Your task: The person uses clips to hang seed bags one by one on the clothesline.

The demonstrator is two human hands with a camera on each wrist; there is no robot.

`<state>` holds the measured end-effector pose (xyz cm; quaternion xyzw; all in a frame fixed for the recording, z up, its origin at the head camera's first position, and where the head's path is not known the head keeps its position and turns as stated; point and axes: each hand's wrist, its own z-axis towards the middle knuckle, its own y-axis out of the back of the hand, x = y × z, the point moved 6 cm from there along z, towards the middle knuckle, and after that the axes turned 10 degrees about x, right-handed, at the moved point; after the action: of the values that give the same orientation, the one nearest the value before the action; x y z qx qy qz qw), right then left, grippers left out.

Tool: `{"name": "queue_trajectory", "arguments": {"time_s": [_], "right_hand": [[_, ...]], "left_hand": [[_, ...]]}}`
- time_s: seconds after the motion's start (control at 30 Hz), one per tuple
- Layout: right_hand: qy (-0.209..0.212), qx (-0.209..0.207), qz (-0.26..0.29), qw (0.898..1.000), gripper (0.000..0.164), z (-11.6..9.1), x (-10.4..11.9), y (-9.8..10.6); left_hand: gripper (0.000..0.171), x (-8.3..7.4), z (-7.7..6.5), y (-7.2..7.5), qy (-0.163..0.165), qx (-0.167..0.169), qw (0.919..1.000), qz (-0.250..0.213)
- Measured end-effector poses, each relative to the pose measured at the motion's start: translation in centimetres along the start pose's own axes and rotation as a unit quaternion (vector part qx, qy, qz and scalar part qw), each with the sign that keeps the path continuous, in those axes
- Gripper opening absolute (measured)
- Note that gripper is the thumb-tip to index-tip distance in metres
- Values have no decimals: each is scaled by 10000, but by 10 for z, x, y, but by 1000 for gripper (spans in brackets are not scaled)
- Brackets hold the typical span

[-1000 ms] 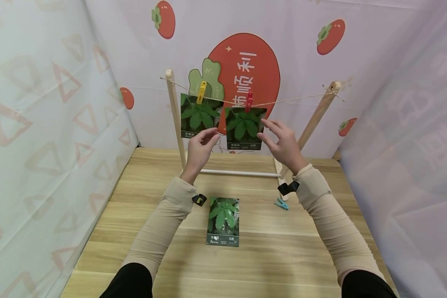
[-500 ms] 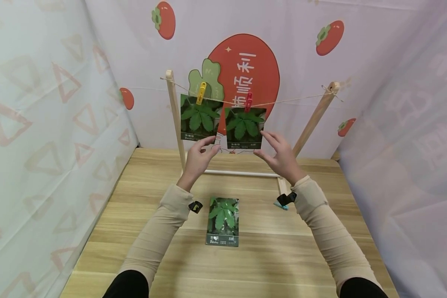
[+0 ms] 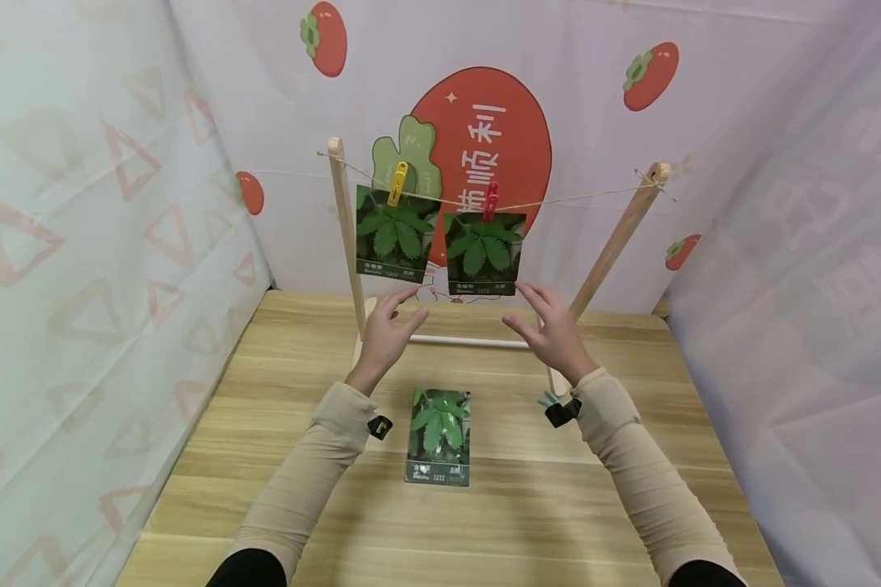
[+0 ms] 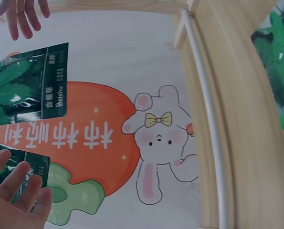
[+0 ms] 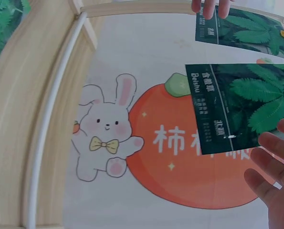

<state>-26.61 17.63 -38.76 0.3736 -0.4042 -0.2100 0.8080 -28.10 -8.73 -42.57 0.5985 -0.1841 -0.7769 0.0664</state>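
Two green leaf-printed seed packets hang from a string [image 3: 580,196]: the left packet [image 3: 392,236] under a yellow clothespin [image 3: 397,186], the right packet [image 3: 482,254] under a red clothespin [image 3: 490,202]. My left hand [image 3: 387,334] is held just below the left packet, fingers spread and nothing in them. Below the lower right corner of the other packet is my right hand [image 3: 555,334], also empty with fingers extended. A third packet [image 3: 438,438] lies flat on the table. Mostly hidden by the right wrist's camera, a blue clothespin [image 3: 547,399] rests on the tabletop.
Wooden posts hold the string, the left post [image 3: 347,236] and the leaning right post [image 3: 620,240]. A white rod [image 3: 477,341] joins them low down. Printed cloth [image 3: 580,49] closes off the back and both sides of the wooden table [image 3: 484,530].
Both hands have drawn down and back from the hanging packets, their fingers spreading. The packets stay clipped on the string. The right wrist now covers most of the blue clothespin.
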Motion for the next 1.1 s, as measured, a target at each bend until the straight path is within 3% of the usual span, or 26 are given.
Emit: {"name": "queue_trajectory", "arguments": {"time_s": [0.2, 0.7, 1.1], "right_hand": [[-140, 9, 26, 9999, 60, -10, -9, -9], [-841, 135, 166, 9962, 59, -46, -41, -35], [-1330, -113, 462, 9900, 55, -76, -66, -52]], "left_hand": [[47, 11, -4, -2, 4, -139, 9999, 39], [55, 50, -18, -17, 669, 330, 9956, 570], [58, 75, -28, -25, 733, 483, 9932, 770]]}}
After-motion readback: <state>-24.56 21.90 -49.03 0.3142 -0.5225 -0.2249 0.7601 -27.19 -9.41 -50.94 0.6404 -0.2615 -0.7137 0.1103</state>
